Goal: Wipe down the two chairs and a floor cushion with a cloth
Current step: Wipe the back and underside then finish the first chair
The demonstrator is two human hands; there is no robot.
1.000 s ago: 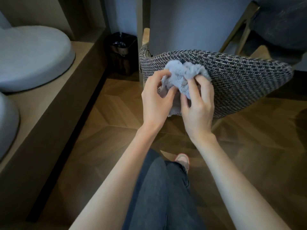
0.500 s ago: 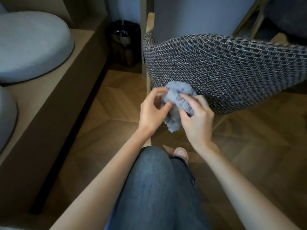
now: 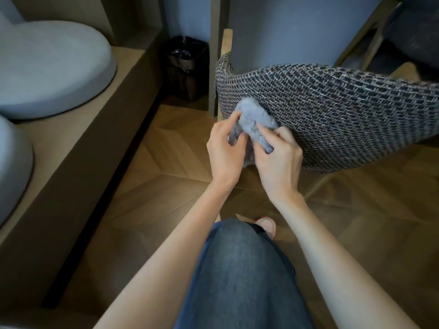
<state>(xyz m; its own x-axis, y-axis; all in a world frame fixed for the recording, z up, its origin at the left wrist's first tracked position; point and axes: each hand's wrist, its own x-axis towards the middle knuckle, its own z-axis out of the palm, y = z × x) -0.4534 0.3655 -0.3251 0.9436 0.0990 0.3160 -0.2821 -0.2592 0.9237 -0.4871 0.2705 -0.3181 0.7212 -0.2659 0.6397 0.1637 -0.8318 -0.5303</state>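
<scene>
We see our left hand [image 3: 224, 153] and right hand [image 3: 279, 162] bare, forearms [image 3: 166, 252] uncovered, with faded blue denim jeans [image 3: 237, 276] and a pale pink shoe [image 3: 267, 225] poking out.

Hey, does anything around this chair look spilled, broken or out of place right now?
Nothing stands out. The woven chair shows no tear or stain, and the wood floor has no spill. Only quirk: the cloth is bunched into a wad, pinched by the left hand and right hand, not spread flat.

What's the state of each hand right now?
Left hand: closed, pinching the grey cloth.
Right hand: closed, gripping the same cloth.
</scene>
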